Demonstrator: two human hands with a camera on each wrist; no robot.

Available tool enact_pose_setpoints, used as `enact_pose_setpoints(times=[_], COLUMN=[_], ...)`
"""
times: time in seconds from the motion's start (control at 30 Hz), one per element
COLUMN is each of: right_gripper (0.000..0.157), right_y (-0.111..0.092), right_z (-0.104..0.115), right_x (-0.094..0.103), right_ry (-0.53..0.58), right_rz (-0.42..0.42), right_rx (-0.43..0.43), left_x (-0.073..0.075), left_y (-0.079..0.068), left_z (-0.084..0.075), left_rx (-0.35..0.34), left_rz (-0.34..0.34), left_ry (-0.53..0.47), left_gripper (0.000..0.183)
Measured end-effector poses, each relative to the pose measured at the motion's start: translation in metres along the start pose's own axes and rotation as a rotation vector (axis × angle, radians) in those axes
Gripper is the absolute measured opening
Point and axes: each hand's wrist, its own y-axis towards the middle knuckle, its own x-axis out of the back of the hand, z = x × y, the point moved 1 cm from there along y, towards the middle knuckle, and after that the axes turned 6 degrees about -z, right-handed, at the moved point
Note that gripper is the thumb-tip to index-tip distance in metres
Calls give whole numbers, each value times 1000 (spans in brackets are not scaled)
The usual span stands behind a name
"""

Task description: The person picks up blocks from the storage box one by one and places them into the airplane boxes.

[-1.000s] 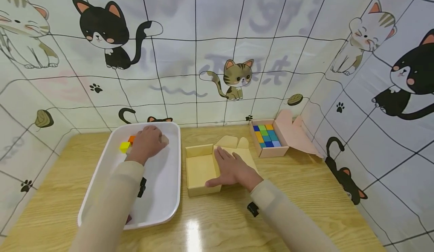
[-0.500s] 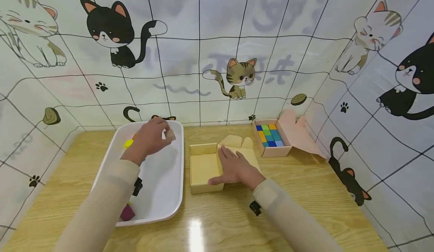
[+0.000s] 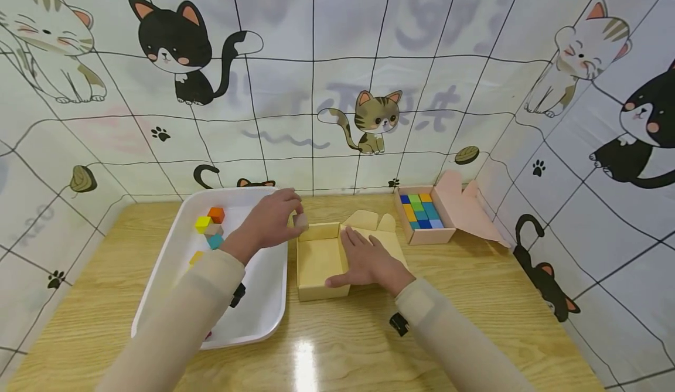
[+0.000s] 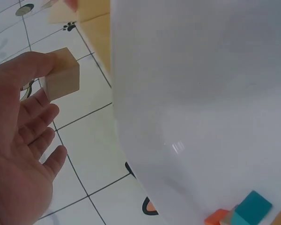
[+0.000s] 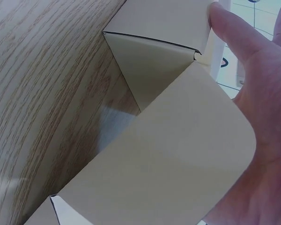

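A white tray point(image 3: 266, 307) is standing on the table point(image 3: 348, 345), holding a loose cluster near its far left end: an orange block point(image 3: 215, 214), a yellow block point(image 3: 204, 224), a beige block point(image 3: 213, 229) and a teal block point(image 3: 214, 241). A yellow-orange block point(image 3: 195, 257) is peeking out beside the left sleeve point(image 3: 190, 304). To the right of the tray, a yellow box point(image 3: 319, 292) is sitting with its lid point(image 3: 387, 242) folded back and its floor showing. Farther right, a pink box point(image 3: 429, 237) is carrying rows of coloured blocks point(image 3: 420, 211) in blue, green, orange and teal, its pink lid point(image 3: 469, 210) opening outward.

Compared with half a second ago, the left hand point(image 3: 266, 221) is hovering farther right, taking its wooden block point(image 3: 300, 223) from above the tray to near the yellow box's far left corner; the cluster is now showing more fully. The right hand point(image 3: 366, 260) is staying in place, spreading its fingers wide and resting on the yellow box's right side.

The left hand is pinching the wooden block between thumb and finger, its other fingers curving loosely below. That block is showing plain, pale beige, flat faces with crisp edges, and is looking roughly cube-shaped.
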Motion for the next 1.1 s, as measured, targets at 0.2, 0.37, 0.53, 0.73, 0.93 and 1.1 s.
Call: enact_pose_setpoints(times=[0.2,0.37,0.53,0.73,0.93,1.1], right_gripper=[117,118,118,118,118,119], right_y=[1,2,1,2,3,3], right_z=[-1,-1,0,0,0,1], right_x=[-1,-1,-1,-1,0,-1], right_ry=[-11,-32,-27,-31,-17,-8], right_rz=[1,-3,2,7,7,8], right_rx=[8,9,7,2,-1,-5], left_x=[-17,-27,-37,-47,-53,-62], left_y=[2,3,4,5,6,7], left_z=[-5,-6,-6,-6,-10,-13], left_rx=[13,9,19,-1,-69,-104], left_rz=[58,89,134,170,163,171], left_ry=[12,30,58,177,304,389], left_gripper=[22,20,21,22,14,14])
